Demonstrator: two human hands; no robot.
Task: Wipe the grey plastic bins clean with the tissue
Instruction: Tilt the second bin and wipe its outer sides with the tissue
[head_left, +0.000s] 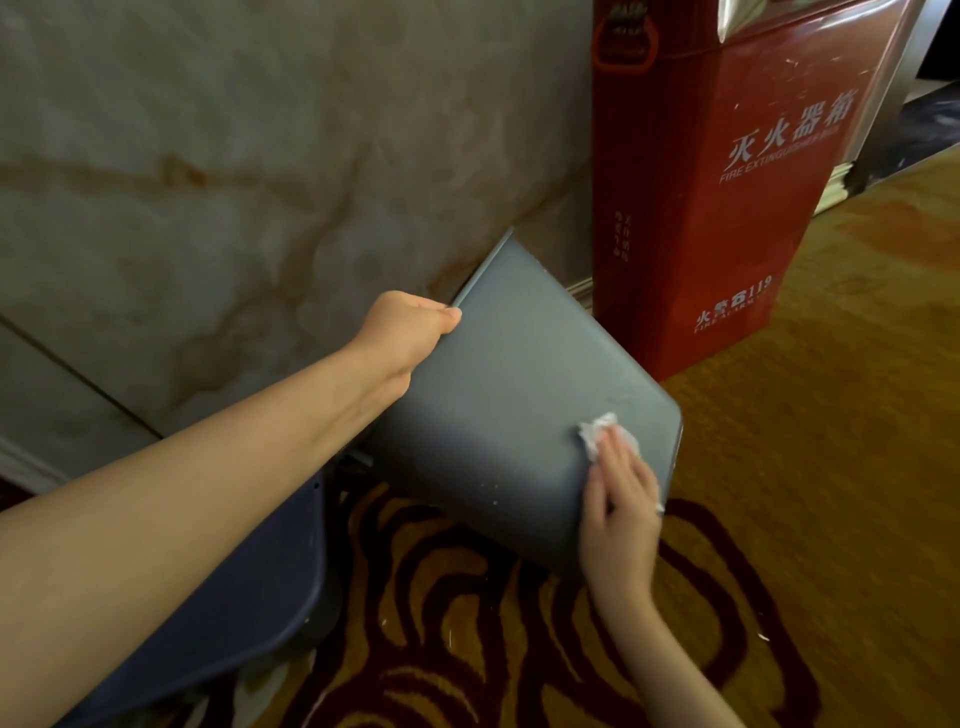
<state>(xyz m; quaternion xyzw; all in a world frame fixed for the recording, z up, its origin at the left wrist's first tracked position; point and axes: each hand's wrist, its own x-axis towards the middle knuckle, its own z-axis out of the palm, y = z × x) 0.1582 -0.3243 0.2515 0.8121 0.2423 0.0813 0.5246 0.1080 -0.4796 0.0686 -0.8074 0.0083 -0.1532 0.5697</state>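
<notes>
Nearest us, the left forearm runs across the lower frame above a second dark bin (244, 597), partly hidden under it. Largest of the task's things: the grey bin (509, 395), tipped on its side over the patterned carpet (779, 519), its rim toward the marble wall (208, 156), a red fire-extinguisher box (727, 182) just behind. We note a smooth matte grey-blue wall with rounded corners and a few pale specks near its lower edge. Left hand (402, 332) is clenched over the bin's rim. Right hand (621, 514) lies flat, fingers extended, pressing a crumpled white tissue (597, 431) against the bin's side near its base corner.
</notes>
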